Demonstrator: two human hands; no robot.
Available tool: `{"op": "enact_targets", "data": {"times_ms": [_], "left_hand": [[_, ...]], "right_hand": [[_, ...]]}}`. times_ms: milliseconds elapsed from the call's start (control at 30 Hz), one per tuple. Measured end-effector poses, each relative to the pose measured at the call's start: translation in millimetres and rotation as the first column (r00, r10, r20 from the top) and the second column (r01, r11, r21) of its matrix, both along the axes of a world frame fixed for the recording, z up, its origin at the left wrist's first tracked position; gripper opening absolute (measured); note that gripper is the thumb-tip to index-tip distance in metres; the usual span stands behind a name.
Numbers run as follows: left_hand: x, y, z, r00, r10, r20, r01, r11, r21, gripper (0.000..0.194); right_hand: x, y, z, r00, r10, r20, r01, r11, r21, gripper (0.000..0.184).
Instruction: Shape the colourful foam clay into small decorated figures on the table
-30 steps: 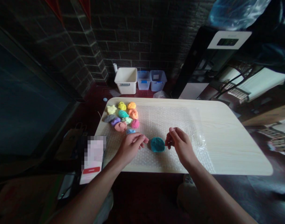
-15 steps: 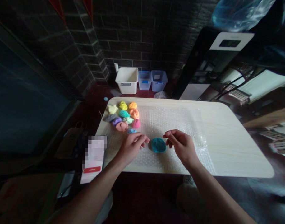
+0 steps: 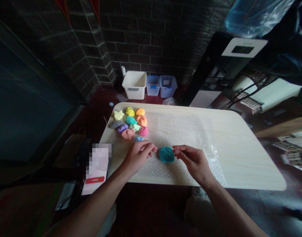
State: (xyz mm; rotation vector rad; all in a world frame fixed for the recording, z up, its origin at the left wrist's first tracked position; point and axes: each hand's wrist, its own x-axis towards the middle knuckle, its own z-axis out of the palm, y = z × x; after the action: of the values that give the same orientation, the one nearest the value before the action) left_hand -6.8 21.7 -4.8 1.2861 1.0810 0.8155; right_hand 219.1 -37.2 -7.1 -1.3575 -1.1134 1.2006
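Note:
A flat teal slab (image 3: 167, 154) with rounded corners, looking like modelling clay, lies on the bubble wrap (image 3: 163, 126). Just left of it hovers my left hand (image 3: 139, 156), its fingers curled and closed; whether anything is in them is hidden. My right hand (image 3: 194, 161) is at the slab's right edge, thumb and fingers closed in a pinch. A tiny bluish speck shows at those fingertips, too small to name. Beyond my left hand sits a blue clay lump (image 3: 138, 139), partly covered by it.
Several clay lumps, among them a pink one (image 3: 143, 131) and a yellow one (image 3: 130, 111), fill the table's far left corner. A phone-like screen (image 3: 95, 180) is at the left edge. Behind the wooden table (image 3: 244, 154) stand a white bin (image 3: 134, 89) and blue tubs (image 3: 168, 87).
My right hand has come down slightly and closed its pinch beside the teal slab. My left hand has hardly moved. The view has shifted a little.

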Motion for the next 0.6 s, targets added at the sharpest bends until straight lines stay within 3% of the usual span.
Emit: {"op": "enact_targets", "data": {"times_ms": [600], "left_hand": [[0.3,-0.5,-2.3,0.999,-0.032,-0.009,0.032,0.999,0.038,0.03]], "right_hand": [[5.4,-3.5,-5.7,1.0,0.021,-0.002,-0.021,1.0,-0.014,0.028]]}}
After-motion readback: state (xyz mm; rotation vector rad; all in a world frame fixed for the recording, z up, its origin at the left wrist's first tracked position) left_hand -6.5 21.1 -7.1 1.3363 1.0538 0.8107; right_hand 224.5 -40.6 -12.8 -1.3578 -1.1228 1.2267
